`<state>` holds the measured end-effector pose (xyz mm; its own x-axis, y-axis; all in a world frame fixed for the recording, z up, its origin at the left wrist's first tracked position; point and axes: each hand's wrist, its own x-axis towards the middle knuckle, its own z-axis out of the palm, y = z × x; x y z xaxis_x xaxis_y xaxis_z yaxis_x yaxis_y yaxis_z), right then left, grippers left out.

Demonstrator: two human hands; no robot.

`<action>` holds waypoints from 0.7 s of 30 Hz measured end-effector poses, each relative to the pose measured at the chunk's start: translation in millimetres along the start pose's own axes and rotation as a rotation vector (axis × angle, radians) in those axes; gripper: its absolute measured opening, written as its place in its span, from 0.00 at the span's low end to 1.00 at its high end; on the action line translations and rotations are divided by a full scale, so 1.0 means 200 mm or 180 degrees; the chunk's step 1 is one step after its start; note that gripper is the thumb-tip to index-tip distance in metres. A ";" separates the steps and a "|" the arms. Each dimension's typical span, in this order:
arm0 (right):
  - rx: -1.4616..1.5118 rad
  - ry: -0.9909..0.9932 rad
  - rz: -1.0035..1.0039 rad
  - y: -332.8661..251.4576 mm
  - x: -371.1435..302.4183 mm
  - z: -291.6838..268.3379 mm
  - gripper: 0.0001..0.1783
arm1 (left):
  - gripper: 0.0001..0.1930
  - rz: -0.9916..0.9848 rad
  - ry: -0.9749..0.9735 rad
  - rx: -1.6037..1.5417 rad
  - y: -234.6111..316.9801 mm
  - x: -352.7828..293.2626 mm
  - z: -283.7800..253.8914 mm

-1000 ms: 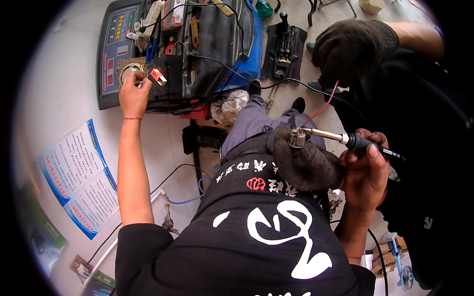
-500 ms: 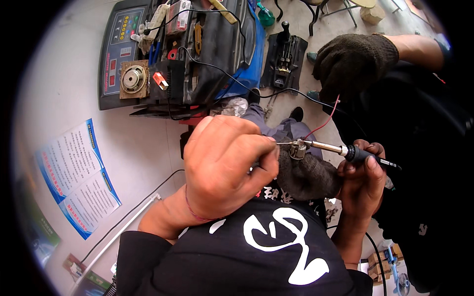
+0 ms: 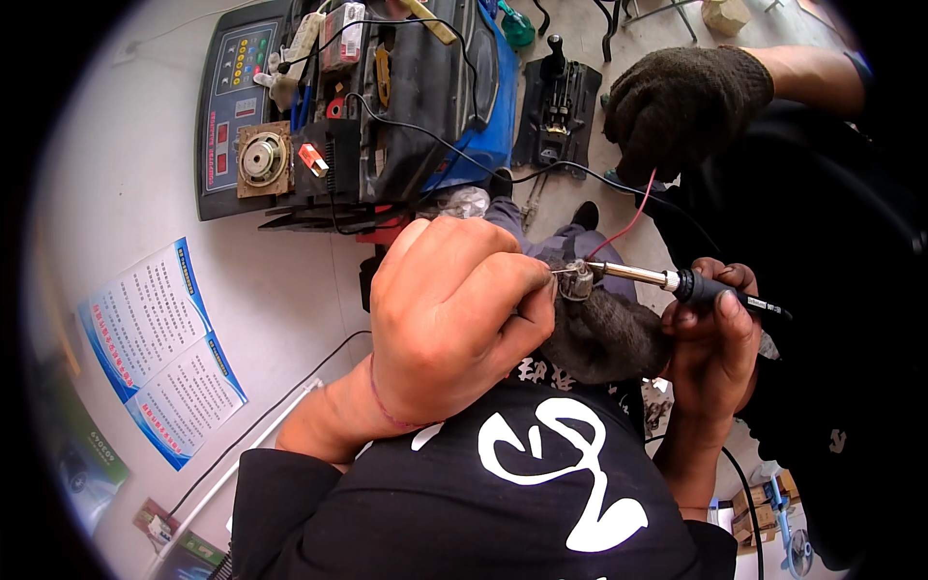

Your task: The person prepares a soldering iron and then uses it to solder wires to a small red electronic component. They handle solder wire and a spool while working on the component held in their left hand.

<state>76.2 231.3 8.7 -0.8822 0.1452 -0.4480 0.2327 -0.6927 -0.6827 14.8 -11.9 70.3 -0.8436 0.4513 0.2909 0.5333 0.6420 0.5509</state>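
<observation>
My left hand point(image 3: 459, 300) is closed in a pinch on a thin strand of solder wire point(image 3: 561, 271), whose end reaches the top of a small round metal part point(image 3: 577, 283). In my right hand point(image 3: 710, 353) is a soldering iron point(image 3: 710, 290) with a black handle, its tip at the same part. A co-worker's dark-gloved hand point(image 3: 609, 338) holds the part from below. The co-worker's other gloved hand point(image 3: 681, 111) grips a thin red wire point(image 3: 633, 222) that runs down to the part beside the iron's tip.
At the upper left stands a machine with a control panel point(image 3: 237, 106), topped by a speaker point(image 3: 264, 158), a small red-and-white box point(image 3: 312, 159) and tools. A black cable point(image 3: 454, 150) crosses above my hands. A black lever assembly point(image 3: 556, 116) lies on the floor. The co-worker stands close on the right.
The view has shifted slightly. My left hand still pinches the solder, and the iron stays at the metal part. The co-worker's upper hand still holds the red wire.
</observation>
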 end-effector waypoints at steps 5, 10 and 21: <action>-0.0061 0.0020 -0.0028 0.00 0.00 0.01 0.20 | 0.15 -0.0014 -0.0049 -0.0010 0.00 0.01 0.01; -0.0054 0.0045 -0.0019 0.00 0.00 0.00 0.20 | 0.14 -0.0080 -0.0100 -0.0087 -0.01 0.02 0.03; 0.0011 0.0051 -0.0011 -0.01 0.01 -0.01 0.20 | 0.13 -0.0110 -0.0102 -0.0078 -0.01 0.05 0.04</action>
<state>74.8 233.6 8.4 -0.8763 0.1591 -0.4548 0.2280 -0.6946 -0.6823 6.4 -3.8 66.3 -0.8589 0.4489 0.2463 0.5018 0.6424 0.5792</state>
